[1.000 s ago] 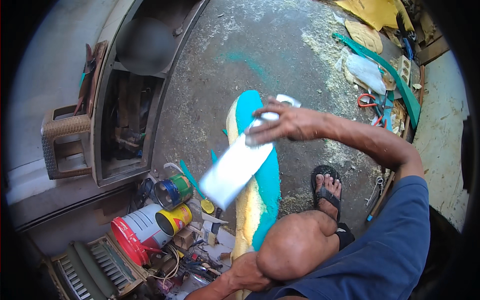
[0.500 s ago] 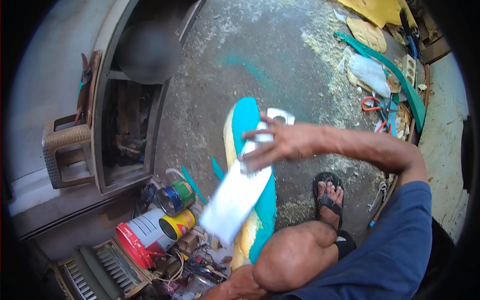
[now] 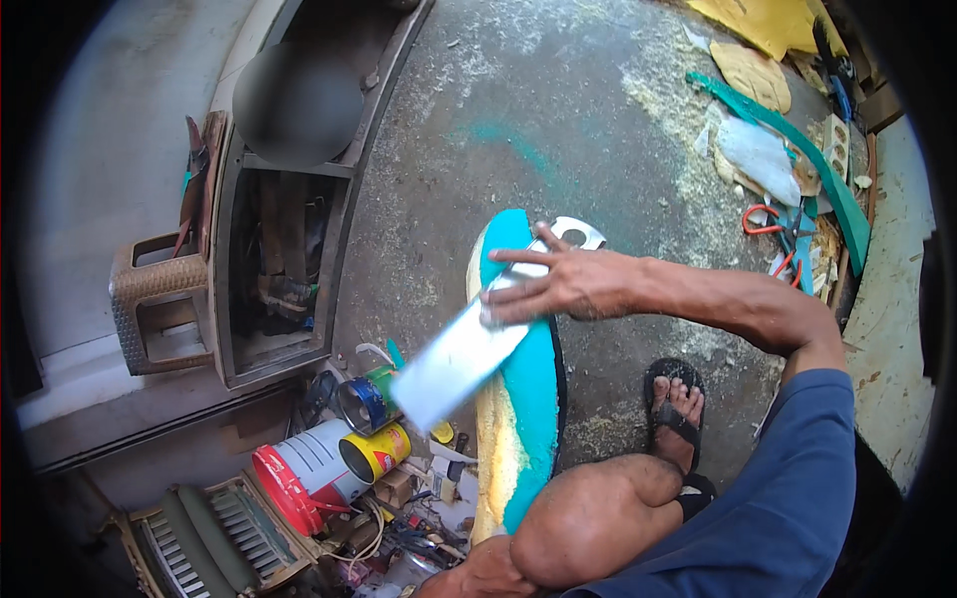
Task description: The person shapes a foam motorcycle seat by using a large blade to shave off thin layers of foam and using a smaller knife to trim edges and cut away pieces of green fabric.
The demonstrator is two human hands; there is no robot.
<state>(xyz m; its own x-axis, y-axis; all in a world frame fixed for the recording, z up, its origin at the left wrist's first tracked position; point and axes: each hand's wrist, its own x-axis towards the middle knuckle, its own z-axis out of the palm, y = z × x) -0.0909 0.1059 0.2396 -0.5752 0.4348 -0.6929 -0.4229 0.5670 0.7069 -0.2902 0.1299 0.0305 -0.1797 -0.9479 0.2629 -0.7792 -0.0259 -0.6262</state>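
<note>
My right hand point(image 3: 563, 284) lies over a flat, shiny metal plate point(image 3: 454, 364) with a rounded end and a round hole, holding it with fingers spread across its top. The plate rests at a slant across a long foam cushion point(image 3: 528, 389), teal on top and cream along its left side, with a dark edge on the right. Beside my bent knee point(image 3: 578, 508), my left hand point(image 3: 488, 570) is at the cushion's near end. Its fingers are mostly hidden.
Tin cans point(image 3: 376, 453), a red-and-white bucket point(image 3: 309, 468) and tangled tools point(image 3: 419, 538) lie at lower left. A brown stool point(image 3: 159, 299) stands beside a dark cabinet point(image 3: 344, 289). Red-handled scissors point(image 3: 788, 234) and a teal strip point(image 3: 812, 149) lie among scraps at right.
My right hand and the metal plate have slid a little farther up the cushion, away from me. The whole view has shifted slightly. My left hand stays near the cushion's near end.
</note>
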